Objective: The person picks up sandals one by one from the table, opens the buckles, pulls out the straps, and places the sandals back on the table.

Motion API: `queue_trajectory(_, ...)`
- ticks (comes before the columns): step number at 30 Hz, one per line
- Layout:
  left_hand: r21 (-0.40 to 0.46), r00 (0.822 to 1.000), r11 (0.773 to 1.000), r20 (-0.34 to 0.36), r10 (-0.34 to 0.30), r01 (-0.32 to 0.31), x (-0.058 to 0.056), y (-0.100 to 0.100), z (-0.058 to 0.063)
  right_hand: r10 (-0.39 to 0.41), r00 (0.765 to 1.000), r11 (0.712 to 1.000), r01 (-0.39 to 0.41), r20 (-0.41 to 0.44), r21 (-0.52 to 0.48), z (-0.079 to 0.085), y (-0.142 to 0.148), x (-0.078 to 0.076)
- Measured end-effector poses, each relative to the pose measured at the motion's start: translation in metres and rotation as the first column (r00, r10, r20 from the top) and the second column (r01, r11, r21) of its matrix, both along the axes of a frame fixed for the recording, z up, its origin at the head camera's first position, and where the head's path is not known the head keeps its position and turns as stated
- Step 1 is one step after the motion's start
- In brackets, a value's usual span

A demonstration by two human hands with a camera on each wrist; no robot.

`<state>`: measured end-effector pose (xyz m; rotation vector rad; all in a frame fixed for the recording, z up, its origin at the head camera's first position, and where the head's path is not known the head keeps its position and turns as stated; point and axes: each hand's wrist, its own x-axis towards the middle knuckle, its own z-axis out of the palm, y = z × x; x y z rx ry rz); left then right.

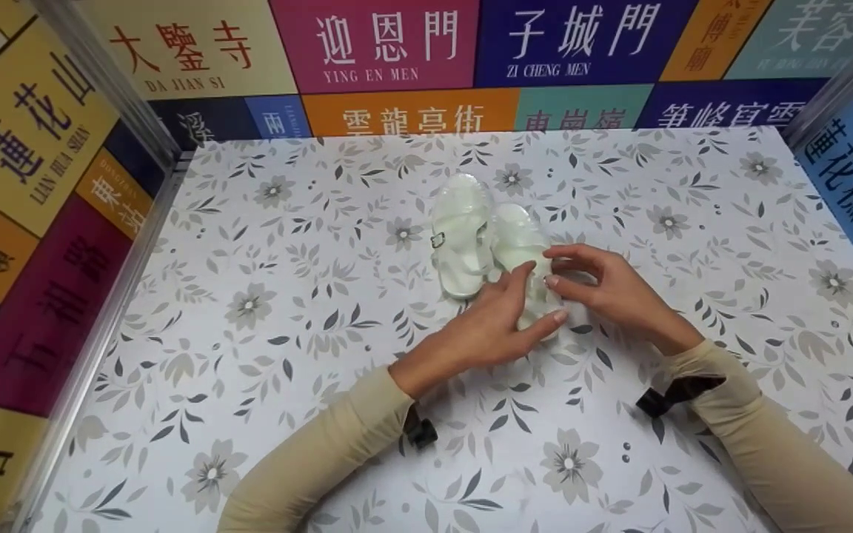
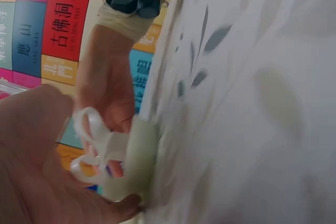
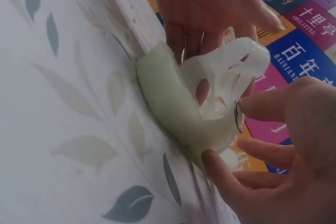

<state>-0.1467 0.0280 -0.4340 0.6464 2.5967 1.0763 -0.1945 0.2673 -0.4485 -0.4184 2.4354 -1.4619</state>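
Observation:
Two pale, milky green-white sandals lie side by side, soles down. The left sandal [image 1: 462, 211] has a small metal buckle [image 1: 437, 240] on its outer strap. Over the right sandal [image 1: 521, 231] both hands are at work, covering much of its heel half. My left hand [image 1: 497, 322] reaches along its inner side, fingers fairly straight and thumb held apart. From the outer side my right hand [image 1: 608, 285] holds it with bent fingers. In the right wrist view, the thumb meets the strap's metal buckle [image 3: 238, 116], while a fingertip touches the sole's edge.
A white tabletop [image 1: 323, 414] with a grey flower-and-leaf print lies under the sandals. Colourful panels [image 1: 389, 44] with Chinese place names stand behind and on both sides. Dark wrist devices [image 1: 420, 431] are strapped over the beige sleeves [image 1: 323, 444].

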Motion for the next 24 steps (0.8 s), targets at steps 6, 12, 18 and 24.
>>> queue_trajectory(6, -0.141, 0.992, 0.989, -0.112, -0.051, 0.035, -0.003, -0.006, 0.023, 0.012, 0.999, 1.0, -0.011, 0.047, -0.024, -0.003, 0.006, -0.007)
queue_trajectory(12, -0.201, 0.912, 0.979, -0.394, -0.118, 0.039, -0.017, 0.003, 0.04, -0.02, 0.998, 0.996, 0.024, 0.053, -0.082, -0.011, 0.01, -0.017)
queue_trajectory(18, -0.161, 0.944, 0.985, -0.311, -0.114, 0.066, -0.04, 0.017, 0.029, 0.03, 0.997, 0.999, -0.028, 0.074, -0.024, -0.02, 0.016, -0.023)
queue_trajectory(24, -0.124, 0.95, 0.991, -0.304, -0.078, 0.042, -0.046, 0.018, 0.012, 0.146, 0.985, 0.989, -0.142, 0.092, -0.048, -0.027, 0.027, -0.027)
